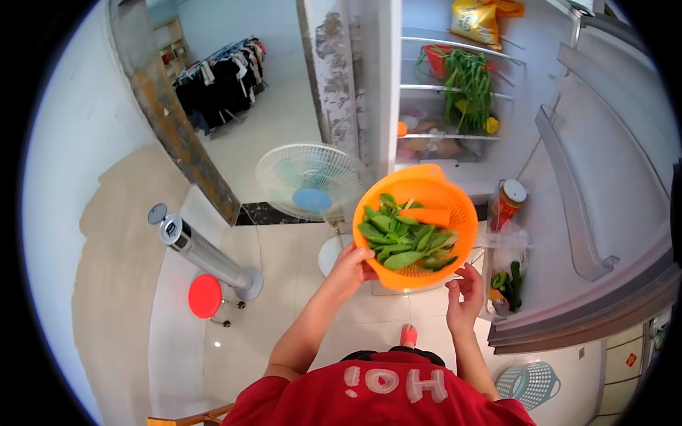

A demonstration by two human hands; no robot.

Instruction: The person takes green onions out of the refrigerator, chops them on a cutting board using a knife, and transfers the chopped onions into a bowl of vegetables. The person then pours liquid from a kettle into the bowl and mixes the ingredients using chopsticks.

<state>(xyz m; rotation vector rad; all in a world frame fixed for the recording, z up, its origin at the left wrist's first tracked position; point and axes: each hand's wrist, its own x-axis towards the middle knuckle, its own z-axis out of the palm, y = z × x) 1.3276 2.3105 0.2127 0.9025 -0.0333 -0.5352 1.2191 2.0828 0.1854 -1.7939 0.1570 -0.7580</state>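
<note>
My left hand (350, 268) grips the lower left rim of an orange colander (455, 186), its thumb over the edge and its fingers beneath. Inside lie green leafy vegetables (401, 238) and an orange piece that looks like a carrot (428, 216). Just below the colander's lower right rim is my right hand (465, 298), fingers loosely bent and apart, holding nothing. Whether its fingertips touch the rim is hard to tell. The colander is in front of the open fridge (526, 142), where long green stalks (470, 92) hang over a shelf.
The open fridge door (618, 156) stands at right, with a red jar (507, 202) and green peppers (509, 285) in its racks. A standing fan (311, 186) is ahead. Left are a red stool (205, 296) and a silver column (206, 252). A grey basket (527, 383) sits lower right.
</note>
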